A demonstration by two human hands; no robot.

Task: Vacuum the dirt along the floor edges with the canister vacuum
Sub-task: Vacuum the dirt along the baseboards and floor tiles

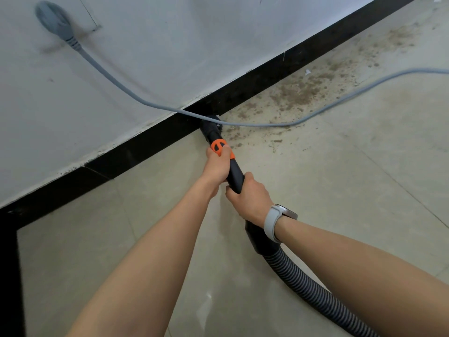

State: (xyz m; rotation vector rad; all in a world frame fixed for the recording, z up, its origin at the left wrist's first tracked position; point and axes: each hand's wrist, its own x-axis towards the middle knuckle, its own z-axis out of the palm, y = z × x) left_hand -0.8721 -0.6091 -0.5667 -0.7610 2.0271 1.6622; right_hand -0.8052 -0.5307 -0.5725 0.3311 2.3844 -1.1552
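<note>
I hold a black vacuum wand with an orange collar. Its black nozzle touches the floor at the black skirting board. My left hand grips the wand just behind the collar. My right hand, with a grey watch on the wrist, grips the wand further back. A ribbed grey-black hose runs from the wand to the lower right. Brown dirt lies scattered along the skirting to the right of the nozzle.
A grey power cable hangs from a plug in the white wall, crosses over the nozzle and trails across the beige tiled floor to the right edge. A dark vertical edge stands at the left.
</note>
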